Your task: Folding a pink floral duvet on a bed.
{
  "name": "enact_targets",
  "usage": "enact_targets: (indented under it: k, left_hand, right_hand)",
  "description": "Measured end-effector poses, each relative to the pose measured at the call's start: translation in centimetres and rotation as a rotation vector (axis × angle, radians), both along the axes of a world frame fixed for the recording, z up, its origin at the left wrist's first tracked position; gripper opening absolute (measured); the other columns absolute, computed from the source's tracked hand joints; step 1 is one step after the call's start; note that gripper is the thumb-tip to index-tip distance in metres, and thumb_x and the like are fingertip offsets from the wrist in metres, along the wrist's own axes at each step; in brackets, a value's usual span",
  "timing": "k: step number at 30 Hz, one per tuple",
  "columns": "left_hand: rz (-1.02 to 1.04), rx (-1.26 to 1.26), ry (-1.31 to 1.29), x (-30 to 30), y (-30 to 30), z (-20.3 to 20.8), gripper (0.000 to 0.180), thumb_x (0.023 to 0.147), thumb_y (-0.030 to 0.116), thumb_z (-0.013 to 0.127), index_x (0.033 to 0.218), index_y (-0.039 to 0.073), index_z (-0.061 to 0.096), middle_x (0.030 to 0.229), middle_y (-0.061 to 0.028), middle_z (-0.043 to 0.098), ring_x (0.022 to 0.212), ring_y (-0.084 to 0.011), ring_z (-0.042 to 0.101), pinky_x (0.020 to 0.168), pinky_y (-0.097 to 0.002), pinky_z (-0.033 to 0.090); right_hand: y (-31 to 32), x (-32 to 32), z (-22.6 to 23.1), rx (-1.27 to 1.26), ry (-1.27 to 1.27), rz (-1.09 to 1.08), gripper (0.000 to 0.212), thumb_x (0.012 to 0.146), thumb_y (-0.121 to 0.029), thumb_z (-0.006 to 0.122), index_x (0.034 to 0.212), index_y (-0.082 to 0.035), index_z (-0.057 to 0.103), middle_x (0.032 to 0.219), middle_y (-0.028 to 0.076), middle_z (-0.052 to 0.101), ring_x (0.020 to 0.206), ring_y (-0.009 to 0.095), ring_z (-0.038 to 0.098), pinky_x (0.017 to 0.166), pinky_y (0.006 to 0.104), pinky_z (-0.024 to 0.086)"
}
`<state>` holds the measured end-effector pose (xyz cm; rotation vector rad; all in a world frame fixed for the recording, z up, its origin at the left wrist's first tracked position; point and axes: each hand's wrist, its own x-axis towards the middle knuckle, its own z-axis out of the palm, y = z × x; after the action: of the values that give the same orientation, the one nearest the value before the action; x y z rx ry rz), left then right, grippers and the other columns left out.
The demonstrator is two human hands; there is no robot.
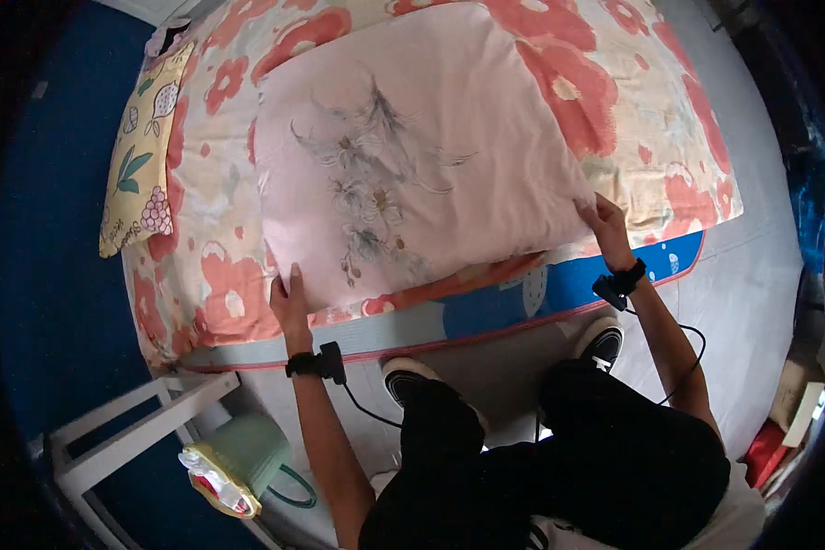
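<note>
A pale pink pillow [486, 156] with a grey flower print lies across the bed, its near edge toward me. My left hand [291, 301] pinches the near left corner, thumb on top. At the near right corner, my right hand [608, 229] grips the pillow's edge with its fingers closed. The fingers under the fabric are partly hidden. Beneath the pillow spreads a cream bed cover [220, 197] with big coral flowers.
A yellow fruit-print pillow [142, 156] lies at the bed's left edge. Blue and grey mattress side [568, 282] shows below the cover. Near left stand a white frame [147, 426] and a green bin [252, 449] with a lining. Cables hang from both wrist straps.
</note>
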<state>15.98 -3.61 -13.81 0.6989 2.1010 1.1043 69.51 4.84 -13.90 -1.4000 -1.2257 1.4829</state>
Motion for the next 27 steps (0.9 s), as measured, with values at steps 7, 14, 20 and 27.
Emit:
enact_targets:
  k: [7, 14, 20, 27]
  left_hand:
    - [-0.140, 0.361, 0.547, -0.5, -0.8, 2.0, 0.029, 0.091, 0.018, 0.069, 0.109, -0.004, 0.065, 0.104, -0.0106, 0.063, 0.088, -0.0182, 0.056, 0.077, -0.0320, 0.046]
    - [-0.278, 0.149, 0.357, 0.8, 7.5, 12.4, 0.041, 0.086, 0.019, 0.066, 0.119, -0.003, 0.055, 0.107, -0.0101, 0.062, 0.094, -0.0199, 0.058, 0.084, -0.0322, 0.048]
    - [-0.376, 0.517, 0.618, 5.3, 18.6, 25.4, 0.035, 0.081, 0.013, 0.064, 0.110, -0.004, 0.054, 0.100, -0.0168, 0.063, 0.093, -0.0289, 0.061, 0.087, -0.0386, 0.047]
    - [-0.224, 0.480, 0.756, 1.2, 12.6, 11.9, 0.039, 0.084, 0.007, 0.062, 0.118, -0.005, 0.050, 0.110, -0.0198, 0.052, 0.107, -0.0321, 0.050, 0.095, -0.0425, 0.041]
  right_hand:
    - [-2.1, -3.7, 1.9, 0.167, -0.062, -0.204, 0.029, 0.100, -0.030, 0.060, 0.108, -0.003, 0.066, 0.086, -0.006, 0.059, 0.076, 0.004, 0.047, 0.069, 0.0214, 0.039]
    - [-0.7, -2.9, 2.0, 0.073, -0.090, 0.014, 0.044, 0.100, -0.027, 0.059, 0.132, 0.002, 0.054, 0.121, 0.006, 0.065, 0.110, 0.014, 0.060, 0.099, 0.0299, 0.045]
    - [1.1, -3.2, 3.6, 0.006, -0.052, 0.139, 0.054, 0.099, -0.030, 0.060, 0.140, 0.002, 0.047, 0.131, 0.010, 0.059, 0.118, 0.017, 0.056, 0.104, 0.0326, 0.042]
    - [0.8, -1.6, 1.3, -0.070, 0.012, 0.061, 0.056, 0.099, -0.035, 0.058, 0.136, 0.006, 0.050, 0.125, 0.011, 0.062, 0.113, 0.016, 0.058, 0.100, 0.0330, 0.045]
